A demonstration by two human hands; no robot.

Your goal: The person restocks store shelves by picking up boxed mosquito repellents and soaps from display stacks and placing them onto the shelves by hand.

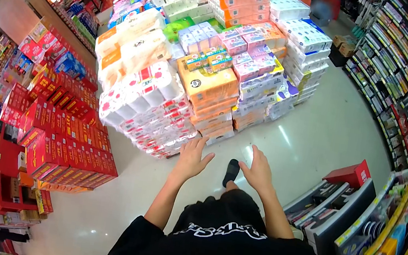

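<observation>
Both of my hands reach forward over the floor, holding nothing. My left hand [192, 159] is open with the thumb spread, and in the view it overlaps the lower edge of the stacked toilet roll packs [149, 86]. Open too, with its thumb apart, my right hand [258, 170] hangs over the floor [285, 157] to the right. Beyond the hands stand orange tissue packs [209, 88] piled in layers, with small orange packs [219, 61] on top. White and purple tissue packs [259, 85] adjoin them on the right.
Red cartons [64, 142] are stacked on the left. A low shelf unit [327, 210] with a red box [350, 173] on it stands near my right side. Tall shelves [397, 68] line the far right. One dark shoe [232, 171] shows between my hands.
</observation>
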